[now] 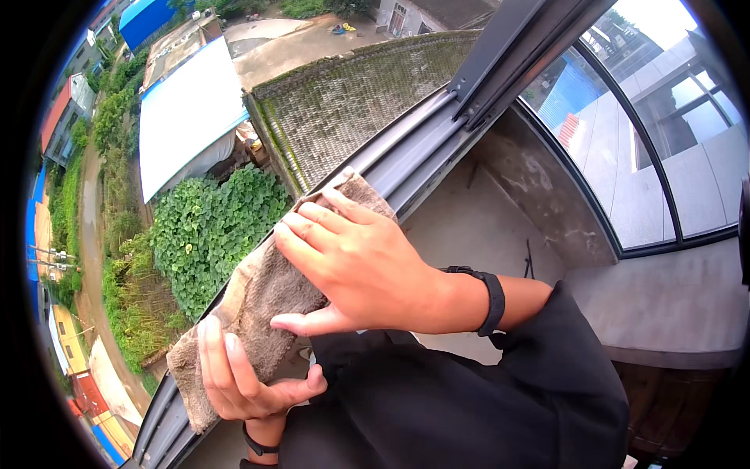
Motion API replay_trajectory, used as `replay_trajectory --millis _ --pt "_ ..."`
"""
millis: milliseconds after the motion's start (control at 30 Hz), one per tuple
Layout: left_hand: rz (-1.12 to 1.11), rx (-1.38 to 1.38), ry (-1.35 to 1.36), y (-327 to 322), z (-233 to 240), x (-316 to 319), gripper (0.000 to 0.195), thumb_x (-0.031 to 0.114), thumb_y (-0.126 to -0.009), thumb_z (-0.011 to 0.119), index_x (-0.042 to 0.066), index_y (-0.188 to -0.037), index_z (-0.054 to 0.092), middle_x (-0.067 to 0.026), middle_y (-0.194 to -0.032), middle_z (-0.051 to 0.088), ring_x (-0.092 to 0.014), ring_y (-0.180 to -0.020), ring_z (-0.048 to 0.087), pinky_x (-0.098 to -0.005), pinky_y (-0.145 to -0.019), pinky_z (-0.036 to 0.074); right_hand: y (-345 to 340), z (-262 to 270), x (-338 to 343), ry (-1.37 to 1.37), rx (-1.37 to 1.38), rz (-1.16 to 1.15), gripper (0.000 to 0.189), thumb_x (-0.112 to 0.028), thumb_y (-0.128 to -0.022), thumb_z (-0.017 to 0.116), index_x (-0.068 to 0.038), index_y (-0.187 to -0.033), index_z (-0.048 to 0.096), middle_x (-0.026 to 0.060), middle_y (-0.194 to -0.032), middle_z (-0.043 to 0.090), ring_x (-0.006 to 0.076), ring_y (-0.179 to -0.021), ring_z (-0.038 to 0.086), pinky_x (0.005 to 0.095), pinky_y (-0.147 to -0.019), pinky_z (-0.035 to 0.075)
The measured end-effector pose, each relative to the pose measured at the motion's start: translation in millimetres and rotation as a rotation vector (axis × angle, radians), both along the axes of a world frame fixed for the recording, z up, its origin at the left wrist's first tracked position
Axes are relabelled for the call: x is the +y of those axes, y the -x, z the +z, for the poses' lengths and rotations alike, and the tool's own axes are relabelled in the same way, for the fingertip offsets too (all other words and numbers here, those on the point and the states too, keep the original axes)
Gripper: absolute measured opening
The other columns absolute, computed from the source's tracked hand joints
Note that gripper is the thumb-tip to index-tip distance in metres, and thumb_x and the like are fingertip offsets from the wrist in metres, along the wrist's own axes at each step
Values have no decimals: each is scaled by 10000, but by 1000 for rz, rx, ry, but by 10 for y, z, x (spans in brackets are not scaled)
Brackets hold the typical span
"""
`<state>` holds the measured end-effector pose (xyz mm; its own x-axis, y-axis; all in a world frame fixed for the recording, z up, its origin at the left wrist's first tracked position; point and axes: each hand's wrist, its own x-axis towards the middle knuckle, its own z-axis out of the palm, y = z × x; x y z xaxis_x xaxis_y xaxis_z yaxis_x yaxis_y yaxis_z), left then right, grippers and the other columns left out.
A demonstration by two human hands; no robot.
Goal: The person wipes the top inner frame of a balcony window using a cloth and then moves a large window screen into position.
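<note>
A brown terry cloth [252, 293] lies lengthwise over the grey metal sliding-window track [419, 149]. My right hand [357, 264] presses on its upper part, palm down, fingertips hooked at the outer edge and thumb on the inner side. Over the cloth's lower end is my left hand [246, 375], fingers bent against the fabric and thumb held apart on the inner side; its palm is hidden. One cloth corner hangs past the left hand. Both wrists wear black bands.
An upright window frame [504, 53] rises from the track's upper end. Glass panes [621, 146] stand at the right above a grey ledge [662, 305]. Outside, far below, are a tiled roof [363, 105], a white roof [187, 117] and leafy plants [217, 234].
</note>
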<state>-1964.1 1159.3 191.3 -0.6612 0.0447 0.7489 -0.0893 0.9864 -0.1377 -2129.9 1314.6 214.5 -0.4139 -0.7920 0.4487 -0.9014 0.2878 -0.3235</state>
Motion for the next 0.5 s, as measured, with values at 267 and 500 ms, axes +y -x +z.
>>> replay_trajectory --millis 267,500 --pt "-10 -251 -20 1123 64 886 568 461 -851 656 39 -1231 663 -147 -1198 684 -287 -1085 679 -394 -912 553 1058 148 778 -173 258 -350 490 -430 -942 603 20 -1126 658 150 -1029 725 276 -1098 684 498 -1231 234" --pt "70 -262 -115 1517 -55 1186 742 488 -741 743 -51 -1234 613 -276 -1225 623 -384 -1170 626 -465 -1018 517 1183 262 725 -307 358 -256 409 -364 -985 577 35 -1068 611 184 -876 705 321 -889 696 463 -1175 313"
